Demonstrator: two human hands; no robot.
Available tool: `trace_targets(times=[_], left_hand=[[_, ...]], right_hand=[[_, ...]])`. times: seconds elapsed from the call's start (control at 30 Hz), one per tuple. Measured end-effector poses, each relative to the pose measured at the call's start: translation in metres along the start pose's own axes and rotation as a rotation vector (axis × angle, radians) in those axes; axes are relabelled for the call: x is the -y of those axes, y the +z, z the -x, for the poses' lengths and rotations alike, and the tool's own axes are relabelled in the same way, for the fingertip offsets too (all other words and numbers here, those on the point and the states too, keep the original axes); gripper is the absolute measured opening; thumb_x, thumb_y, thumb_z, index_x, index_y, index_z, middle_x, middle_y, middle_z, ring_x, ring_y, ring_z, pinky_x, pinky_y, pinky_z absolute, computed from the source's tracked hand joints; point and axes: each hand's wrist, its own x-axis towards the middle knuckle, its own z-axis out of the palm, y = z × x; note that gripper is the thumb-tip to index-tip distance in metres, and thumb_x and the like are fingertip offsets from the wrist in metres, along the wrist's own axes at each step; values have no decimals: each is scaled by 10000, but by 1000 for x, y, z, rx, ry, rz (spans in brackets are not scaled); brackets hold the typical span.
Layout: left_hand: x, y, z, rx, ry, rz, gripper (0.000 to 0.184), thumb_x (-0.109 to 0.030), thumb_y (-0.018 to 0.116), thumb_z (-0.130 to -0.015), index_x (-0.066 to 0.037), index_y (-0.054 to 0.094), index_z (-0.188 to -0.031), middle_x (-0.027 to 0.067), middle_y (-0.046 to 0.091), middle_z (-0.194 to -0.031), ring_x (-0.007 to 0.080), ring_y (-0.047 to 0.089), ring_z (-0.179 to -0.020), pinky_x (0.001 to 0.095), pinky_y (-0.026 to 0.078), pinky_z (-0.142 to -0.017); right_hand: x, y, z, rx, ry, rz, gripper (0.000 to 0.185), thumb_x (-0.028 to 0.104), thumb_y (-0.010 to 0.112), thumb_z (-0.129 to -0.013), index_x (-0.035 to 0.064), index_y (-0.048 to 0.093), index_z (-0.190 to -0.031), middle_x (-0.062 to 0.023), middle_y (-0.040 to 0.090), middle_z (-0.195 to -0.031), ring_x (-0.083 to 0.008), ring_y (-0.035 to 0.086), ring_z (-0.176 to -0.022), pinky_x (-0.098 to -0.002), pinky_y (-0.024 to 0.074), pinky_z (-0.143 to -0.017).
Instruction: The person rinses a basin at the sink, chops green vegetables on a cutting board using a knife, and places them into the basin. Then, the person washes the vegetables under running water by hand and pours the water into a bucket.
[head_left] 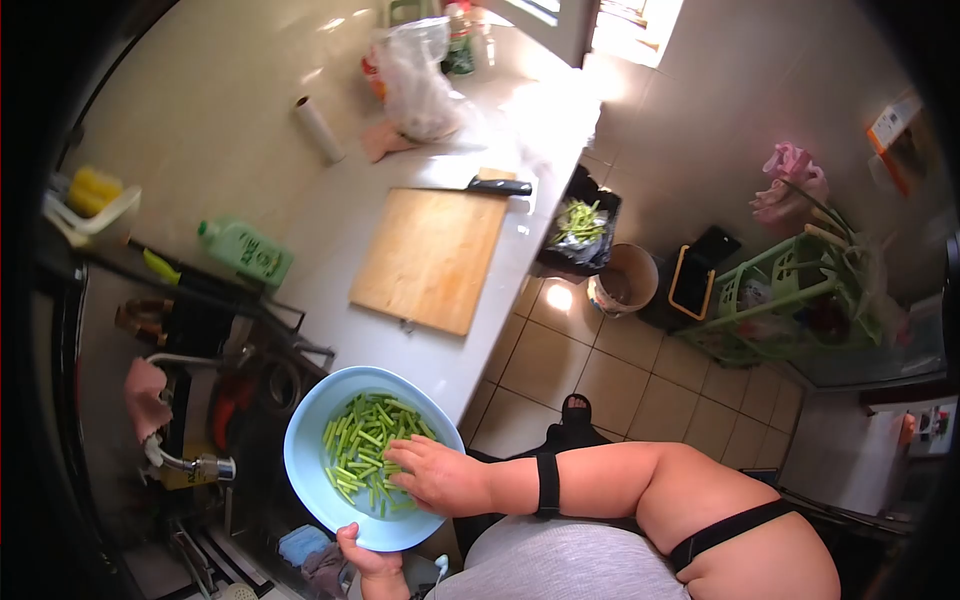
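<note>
Head view: a kitchen, both hands low in the frame at one bowl.
Counter (pixel 436 368): beyond the right fingers; pale, smooth, glossy.
Blue bowl (pixel 300 430): around the right fingers and against the left thumb, probably held so its mouth faces the working hand; round, wide-rimmed, apparently plastic.
Cutting board (pixel 430 260): past the right fingertips, apart from the bowl, perhaps to leave it room; rectangular, wooden.
Right hand (pixel 435 478): inside the bowl, fingers extended with slight gaps, touching the stems; no pinch shows.
Left hand (pixel 373 558): thumb at the rim, likely steadying it; how the other, hidden fingers are set I cannot tell.
Knife (pixel 500 187): well apart from the fingers, at the board's far edge (likely parked for safety); black handle, blade hard to make out.
Cut green stems (pixel 365 432): beneath and beside the right fingers, in the bowl, whose wall presumably keeps them gathered; short, slender, straight.
</note>
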Motion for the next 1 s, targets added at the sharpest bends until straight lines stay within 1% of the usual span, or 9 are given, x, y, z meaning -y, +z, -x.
trace_targets(times=[0.13, 0.23, 0.37, 0.57, 0.63, 0.83, 0.87, 0.93, 1.0], left_hand=[[48, 70, 14, 13, -5, -26, 740, -339, 451, -652, -15, 324, -1305, 169, 435, -1261, 340, 435, -1143, 443, 348, -971], [82, 123, 17, 60, -26, -38, 738, -335, 458, -655, -13, 322, -1306, 167, 430, -1269, 338, 431, -1150, 441, 344, -979], [122, 184, 10, 191, -48, -56, 717, -306, 463, -662, -7, 330, -1300, 156, 435, -1272, 327, 432, -1156, 423, 332, -999], [156, 252, -2, 387, -175, -102, 629, -284, 481, -680, -5, 406, -1238, 137, 508, -1185, 305, 491, -1084, 406, 371, -968], [165, 275, -8, 435, -197, -132, 624, -283, 482, -680, -4, 408, -1233, 138, 510, -1180, 305, 493, -1079, 409, 376, -962], [185, 314, -23, 508, -270, -239, 663, -296, 481, -677, 3, 369, -1259, 162, 486, -1201, 328, 485, -1086, 428, 386, -949], [188, 321, -23, 489, -265, -241, 679, -270, 485, -658, -6, 345, -1268, 160, 465, -1207, 332, 471, -1095, 435, 374, -962], [194, 327, -31, 488, -280, -279, 696, -271, 492, -645, -5, 344, -1270, 164, 466, -1200, 340, 469, -1094, 445, 390, -944], [203, 332, -39, 491, -305, -310, 711, -274, 497, -633, -2, 341, -1271, 171, 464, -1199, 343, 470, -1090, 447, 398, -934]], right_hand=[[-18, -75, 57, -61, -33, -58, 334, 92, 625, -683, -11, 570, -996, -204, 468, -1153, -344, 426, -1144, -410, 369, -955], [-35, -143, 102, -284, -115, -112, 301, 53, 613, -664, -1, 563, -956, -199, 502, -1104, -330, 521, -997, -389, 446, -854], [-46, -223, 174, -549, 38, 40, 292, 5, 586, -674, 29, 560, -964, -153, 553, -1033, -306, 563, -920, -366, 484, -783], [-77, -261, 308, -833, 472, 225, 237, 1, 553, -723, 45, 582, -954, -127, 575, -971, -286, 586, -865, -349, 487, -771], [-87, -251, 355, -915, 832, -89, 205, 55, 558, -753, 39, 593, -954, -129, 577, -961, -260, 596, -862, -339, 486, -766], [-174, -184, 479, -724, 1590, -205, 295, 225, 585, -781, 35, 595, -1006, -133, 591, -985, -266, 588, -927, -352, 472, -809], [-185, -180, 481, -743, 1593, -209, 295, 225, 585, -781, 35, 595, -1006, -133, 591, -985, -266, 588, -927, -352, 472, -809], [-206, -168, 486, -513, 1791, -102, 281, 224, 589, -778, 40, 606, -989, -146, 569, -1033, -278, 571, -932, -368, 473, -802], [-241, -145, 495, -436, 1813, -52, 291, 236, 588, -776, 41, 607, -991, -158, 563, -1045, -290, 562, -952, -376, 470, -817]])
